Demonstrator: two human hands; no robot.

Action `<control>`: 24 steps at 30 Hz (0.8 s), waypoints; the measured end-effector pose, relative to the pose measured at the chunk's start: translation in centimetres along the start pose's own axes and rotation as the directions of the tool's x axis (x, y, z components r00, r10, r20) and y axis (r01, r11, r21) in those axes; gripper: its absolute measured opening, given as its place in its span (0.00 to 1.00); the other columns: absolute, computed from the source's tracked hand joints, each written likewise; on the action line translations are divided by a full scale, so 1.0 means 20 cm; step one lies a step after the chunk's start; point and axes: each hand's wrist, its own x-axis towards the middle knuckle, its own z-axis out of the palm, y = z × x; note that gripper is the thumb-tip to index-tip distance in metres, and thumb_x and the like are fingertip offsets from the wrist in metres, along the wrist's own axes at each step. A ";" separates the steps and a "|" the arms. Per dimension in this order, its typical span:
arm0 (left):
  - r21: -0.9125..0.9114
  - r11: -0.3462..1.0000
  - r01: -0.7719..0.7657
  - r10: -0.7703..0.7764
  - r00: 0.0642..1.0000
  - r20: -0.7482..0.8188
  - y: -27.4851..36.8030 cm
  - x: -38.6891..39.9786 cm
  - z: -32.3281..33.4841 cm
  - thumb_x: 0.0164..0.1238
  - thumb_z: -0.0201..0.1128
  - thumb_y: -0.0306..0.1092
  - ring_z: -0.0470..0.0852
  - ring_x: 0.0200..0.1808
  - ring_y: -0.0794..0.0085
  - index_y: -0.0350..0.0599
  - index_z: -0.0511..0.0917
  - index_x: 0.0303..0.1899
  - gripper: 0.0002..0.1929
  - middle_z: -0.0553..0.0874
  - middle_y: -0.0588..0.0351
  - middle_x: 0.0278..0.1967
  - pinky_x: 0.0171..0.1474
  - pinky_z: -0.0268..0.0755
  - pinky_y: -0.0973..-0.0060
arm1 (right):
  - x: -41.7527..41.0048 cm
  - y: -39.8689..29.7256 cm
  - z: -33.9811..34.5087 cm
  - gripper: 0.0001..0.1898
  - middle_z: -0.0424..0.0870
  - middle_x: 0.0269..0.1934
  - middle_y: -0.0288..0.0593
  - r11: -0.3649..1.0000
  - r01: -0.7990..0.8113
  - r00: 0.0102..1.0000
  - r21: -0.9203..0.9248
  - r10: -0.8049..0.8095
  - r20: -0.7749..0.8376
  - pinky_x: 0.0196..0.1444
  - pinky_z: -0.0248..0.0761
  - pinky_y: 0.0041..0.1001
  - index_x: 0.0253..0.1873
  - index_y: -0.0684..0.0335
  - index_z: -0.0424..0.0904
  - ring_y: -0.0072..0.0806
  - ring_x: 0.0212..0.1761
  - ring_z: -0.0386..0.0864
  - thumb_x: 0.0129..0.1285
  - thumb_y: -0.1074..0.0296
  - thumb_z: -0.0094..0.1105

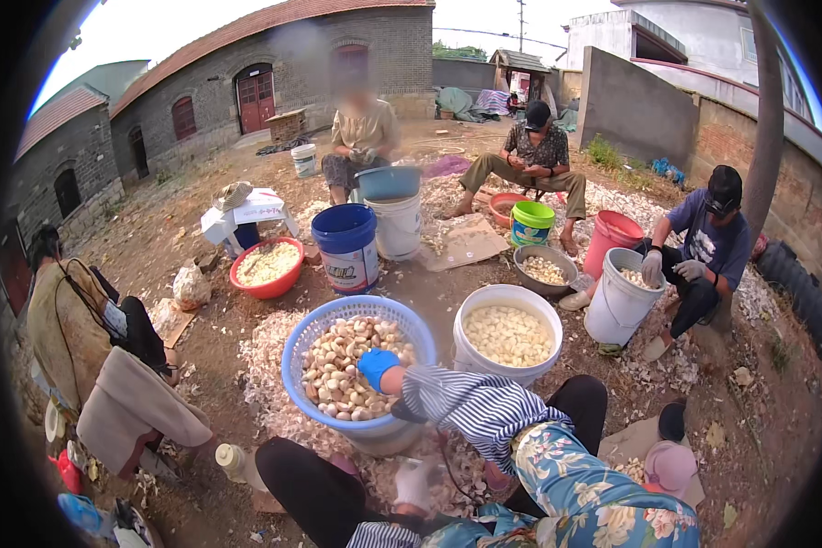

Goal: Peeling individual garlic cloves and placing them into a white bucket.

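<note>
My right hand [378, 370], in a blue glove, reaches into a blue plastic basket [289, 356] and rests on the garlic cloves [342, 356] heaped there; its fingertips are hidden, so a grip cannot be told. The basket stands on a pale tub. Low between my knees is my left hand [414, 483] in a white glove, blurred, above garlic skins on the ground; whether it holds anything cannot be made out. To the right of the basket stands a white bucket [459, 342] with peeled cloves [507, 335] in it.
A blue bucket [346, 253], a red basin [267, 291] of cloves and a metal bowl [548, 288] stand beyond. Co-workers sit around; one [705, 240] at the right reaches into a white bucket [616, 301]. A plastic bottle [236, 462] stands by my left knee.
</note>
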 end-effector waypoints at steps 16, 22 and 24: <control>0.295 0.874 -0.387 0.352 0.921 0.165 -0.18 0.19 -0.13 0.60 0.60 0.33 0.82 0.28 0.73 0.38 0.75 0.36 0.08 0.83 0.53 0.29 0.31 0.74 0.79 | -0.43 0.24 -0.31 0.23 0.73 0.56 0.42 -0.483 -0.226 0.973 0.846 -0.150 0.174 0.46 0.72 0.17 0.60 0.68 0.66 0.28 0.54 0.74 0.58 0.75 0.52; -0.057 0.997 -0.061 0.062 0.998 0.019 0.04 -0.03 0.01 0.60 0.60 0.31 0.83 0.28 0.72 0.37 0.75 0.38 0.09 0.83 0.52 0.29 0.31 0.74 0.80 | -0.76 0.20 -0.28 0.22 0.76 0.52 0.40 -0.585 -0.160 0.984 0.795 -0.028 0.178 0.42 0.71 0.13 0.61 0.67 0.65 0.21 0.48 0.76 0.62 0.70 0.54; -0.053 0.987 -0.153 0.154 0.988 0.012 0.07 -0.07 0.03 0.59 0.61 0.29 0.83 0.28 0.72 0.35 0.74 0.38 0.09 0.83 0.51 0.30 0.31 0.74 0.80 | -0.85 0.21 -0.24 0.23 0.76 0.51 0.41 -0.606 -0.182 0.976 0.774 -0.017 0.216 0.36 0.70 0.11 0.62 0.66 0.64 0.17 0.40 0.75 0.62 0.69 0.55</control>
